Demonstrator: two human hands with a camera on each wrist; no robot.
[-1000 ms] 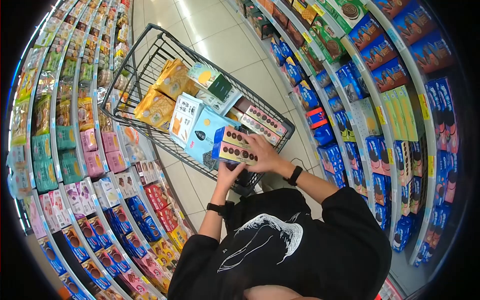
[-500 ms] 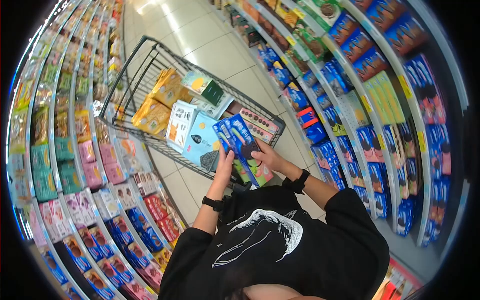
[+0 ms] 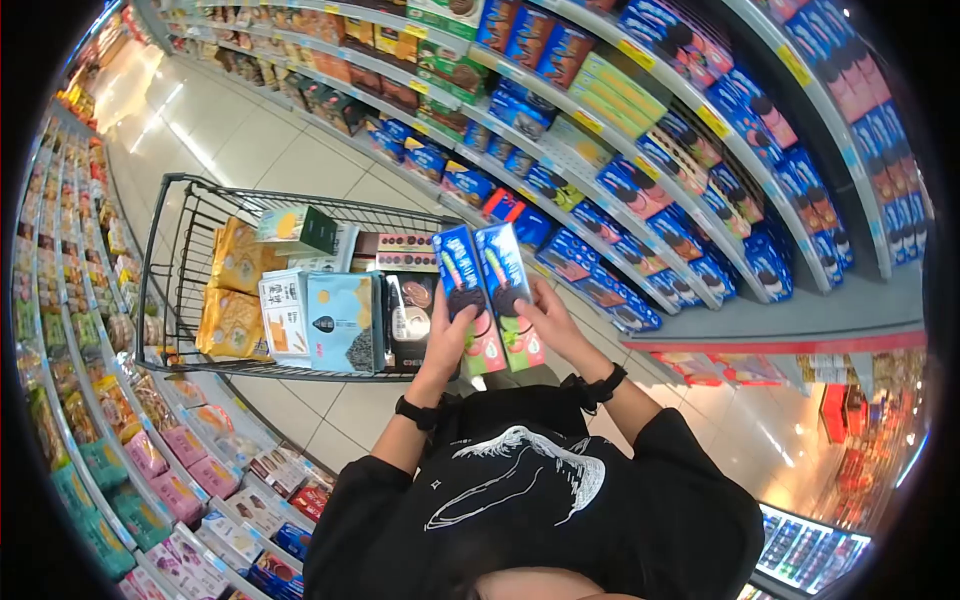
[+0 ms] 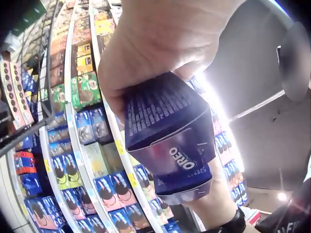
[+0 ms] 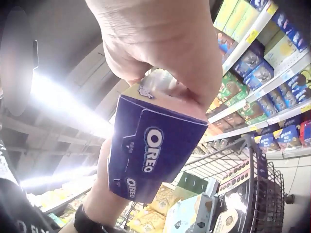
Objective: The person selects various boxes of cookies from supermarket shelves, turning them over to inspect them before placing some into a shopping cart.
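Two blue boxes with dark cookie pictures and pink-green lower ends are held side by side in front of the shirt. My left hand (image 3: 447, 335) grips the left box (image 3: 461, 275), thumb on its front. The right box (image 3: 503, 262) is gripped by my right hand (image 3: 549, 318), its thumb also on the front. The boxes' tops spread slightly apart. In the left wrist view the left hand (image 4: 163, 39) curls round a dark blue box end (image 4: 170, 145); in the right wrist view the right hand (image 5: 160, 43) curls over a box end (image 5: 150, 145) lettered OREO.
A wire shopping cart (image 3: 165, 250) stands beyond and left of the hands, holding yellow bags (image 3: 236, 320), a light blue package (image 3: 343, 310), a green box (image 3: 297, 228) and pink boxes (image 3: 405, 252). Stocked shelves line both sides, the right one (image 3: 620, 130) curving close past the hands.
The two boxes have turned more upright and fanned apart, a hand on each. The view has swung right, so the cart appears further left and more level.
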